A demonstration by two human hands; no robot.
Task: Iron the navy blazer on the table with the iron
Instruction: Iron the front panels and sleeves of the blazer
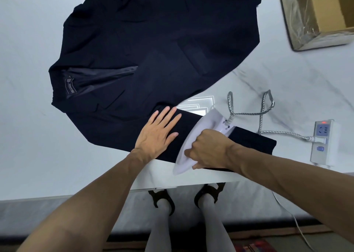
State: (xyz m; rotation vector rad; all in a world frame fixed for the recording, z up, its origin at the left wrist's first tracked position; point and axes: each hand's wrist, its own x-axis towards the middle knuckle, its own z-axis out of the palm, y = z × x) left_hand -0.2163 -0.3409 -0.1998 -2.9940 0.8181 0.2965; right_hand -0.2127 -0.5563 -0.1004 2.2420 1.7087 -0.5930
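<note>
Navy fabric blazer [153, 47] — location, step?
Sleeve [251, 139] beneath white plastic iron [201, 123], right hand [209, 148] curled round its handle; left hand [158, 135] flat, fingers spread, just beside. Step: sleeve pressing — next stroke, away from those fingers.

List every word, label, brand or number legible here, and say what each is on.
"HUADIAS", as best it reads, sideways on the neck label inside the navy blazer.
Dark print on the iron by its cord: too small to read.
Power strip: no legible text.
</note>
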